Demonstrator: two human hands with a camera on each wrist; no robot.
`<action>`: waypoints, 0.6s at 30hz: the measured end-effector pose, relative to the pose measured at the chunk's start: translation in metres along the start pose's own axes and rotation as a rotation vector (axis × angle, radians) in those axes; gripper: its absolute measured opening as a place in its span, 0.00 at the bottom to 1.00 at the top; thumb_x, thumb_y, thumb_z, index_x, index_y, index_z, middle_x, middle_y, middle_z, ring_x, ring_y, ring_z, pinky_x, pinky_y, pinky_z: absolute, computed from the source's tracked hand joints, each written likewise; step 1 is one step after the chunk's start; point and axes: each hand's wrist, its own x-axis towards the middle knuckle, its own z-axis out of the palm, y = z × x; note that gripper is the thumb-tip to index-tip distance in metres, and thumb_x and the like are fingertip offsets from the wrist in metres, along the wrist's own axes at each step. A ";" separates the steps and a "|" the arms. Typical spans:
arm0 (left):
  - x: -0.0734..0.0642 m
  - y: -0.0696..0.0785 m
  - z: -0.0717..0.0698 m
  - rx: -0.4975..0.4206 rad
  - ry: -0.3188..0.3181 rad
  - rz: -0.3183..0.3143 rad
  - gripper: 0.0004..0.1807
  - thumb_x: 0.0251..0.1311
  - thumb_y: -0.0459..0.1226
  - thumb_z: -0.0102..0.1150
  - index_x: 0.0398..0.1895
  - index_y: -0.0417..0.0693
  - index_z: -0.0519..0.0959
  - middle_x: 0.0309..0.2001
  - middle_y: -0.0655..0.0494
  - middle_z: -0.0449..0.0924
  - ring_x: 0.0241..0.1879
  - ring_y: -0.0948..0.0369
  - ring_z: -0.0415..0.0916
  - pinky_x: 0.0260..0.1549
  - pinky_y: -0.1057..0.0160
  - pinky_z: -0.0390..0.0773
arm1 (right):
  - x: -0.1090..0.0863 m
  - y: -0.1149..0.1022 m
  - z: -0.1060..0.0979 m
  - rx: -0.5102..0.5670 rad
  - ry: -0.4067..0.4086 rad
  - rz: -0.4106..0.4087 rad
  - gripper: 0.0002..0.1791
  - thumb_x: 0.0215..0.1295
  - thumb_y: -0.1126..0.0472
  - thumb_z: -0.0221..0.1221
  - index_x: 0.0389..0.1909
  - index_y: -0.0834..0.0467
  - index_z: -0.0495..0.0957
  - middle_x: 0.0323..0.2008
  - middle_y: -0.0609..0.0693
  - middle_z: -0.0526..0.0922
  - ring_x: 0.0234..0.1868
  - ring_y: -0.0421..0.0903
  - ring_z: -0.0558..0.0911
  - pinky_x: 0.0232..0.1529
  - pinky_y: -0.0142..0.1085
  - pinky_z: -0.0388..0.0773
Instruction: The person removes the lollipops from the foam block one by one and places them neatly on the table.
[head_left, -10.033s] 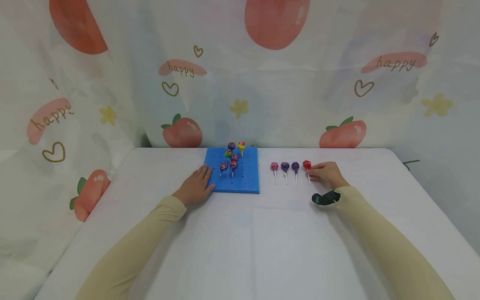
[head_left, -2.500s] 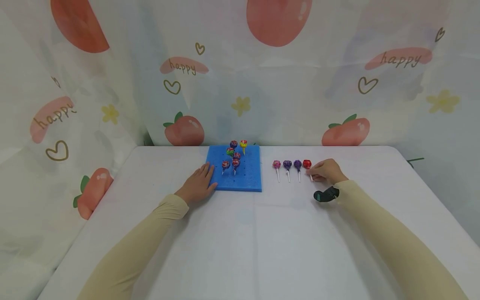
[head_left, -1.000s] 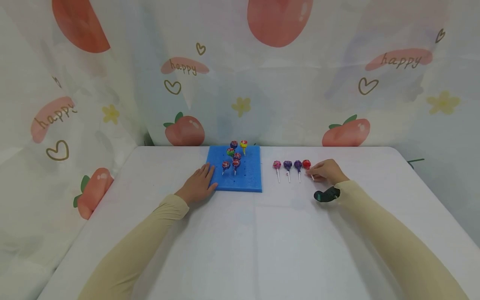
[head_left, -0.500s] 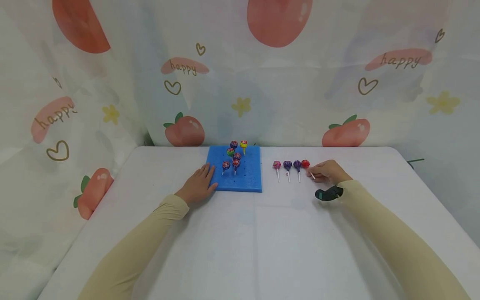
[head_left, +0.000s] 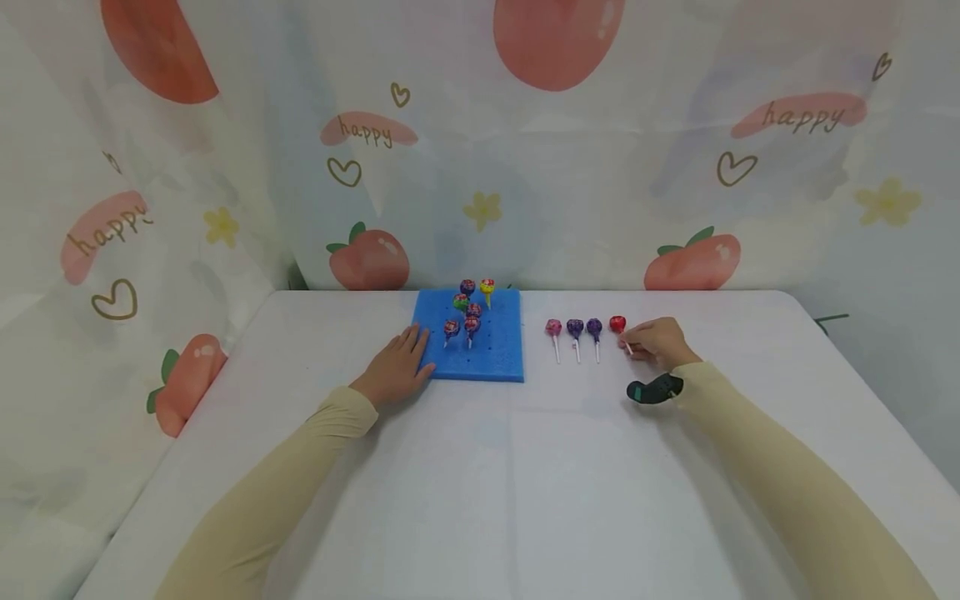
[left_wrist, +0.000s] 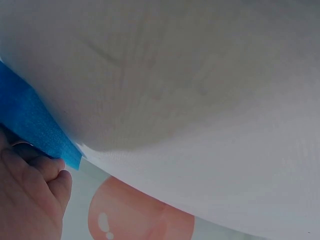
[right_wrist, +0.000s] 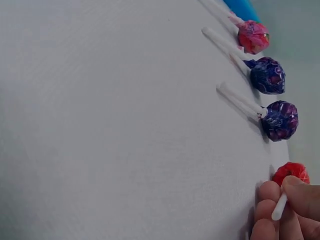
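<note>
My left hand (head_left: 393, 367) rests with straight fingers on the left edge of a blue foam board (head_left: 495, 358) dotted with small holes. Several wrapped lollipops stand in that board, among them a yellow one (head_left: 487, 285) and a green one (head_left: 460, 302). To the right, my right hand (head_left: 657, 342) pinches the white stick of a red lollipop (right_wrist: 291, 172) between thumb and fingers. Left of it lie two purple lollipops (right_wrist: 280, 121) and a pink lollipop (right_wrist: 254, 37) in a row, sticks pointing toward me.
A white-covered table (head_left: 465, 475) bears everything. Behind it hangs a pale curtain (head_left: 570, 192) printed with peaches, hearts and the word happy. A dark device (head_left: 654, 389) sits at my right wrist.
The red lollipop's head first shifts left toward the nearest purple one, its stick tilting, then moves back right, leaving a wider gap. My left hand and the foam board stay put.
</note>
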 end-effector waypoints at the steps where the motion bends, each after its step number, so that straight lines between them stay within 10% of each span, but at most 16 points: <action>1: 0.000 0.000 0.000 0.002 0.003 0.003 0.37 0.70 0.51 0.38 0.72 0.34 0.49 0.73 0.36 0.46 0.74 0.44 0.44 0.71 0.49 0.52 | 0.001 0.000 0.000 -0.017 0.012 -0.005 0.22 0.65 0.62 0.56 0.55 0.72 0.72 0.21 0.42 0.78 0.25 0.37 0.76 0.30 0.25 0.80; 18: -0.002 0.001 -0.002 -0.010 -0.007 0.004 0.38 0.70 0.52 0.37 0.72 0.34 0.48 0.73 0.36 0.45 0.74 0.45 0.43 0.71 0.49 0.51 | -0.001 -0.006 0.001 -0.239 -0.080 -0.053 0.23 0.63 0.56 0.59 0.50 0.72 0.76 0.21 0.46 0.78 0.24 0.40 0.76 0.29 0.24 0.78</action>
